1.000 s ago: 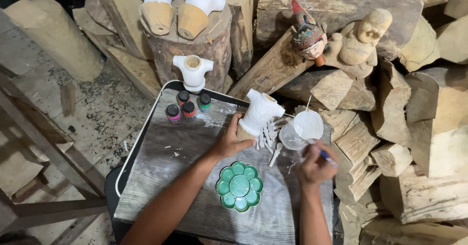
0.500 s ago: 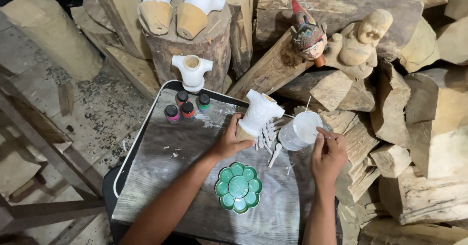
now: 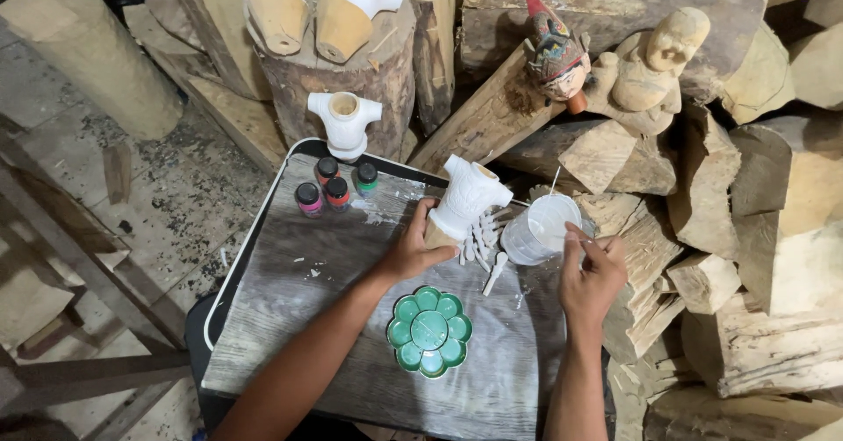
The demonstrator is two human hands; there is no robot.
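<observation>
At a grey wooden work tray [image 3: 290, 274] among stacked logs, the left hand [image 3: 411, 250] is clamped around a white-painted carved wooden torso [image 3: 464, 199], tilted on the tray. The right hand [image 3: 590, 274], fingers loosely together, touches a clear plastic cup of white paint [image 3: 543, 229] near a green flower-shaped palette [image 3: 429, 330].

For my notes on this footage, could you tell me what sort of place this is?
Probably a wood-carving and painting workshop: split logs piled around, carved figures, small paint bottles and a green palette on the tray.
</observation>
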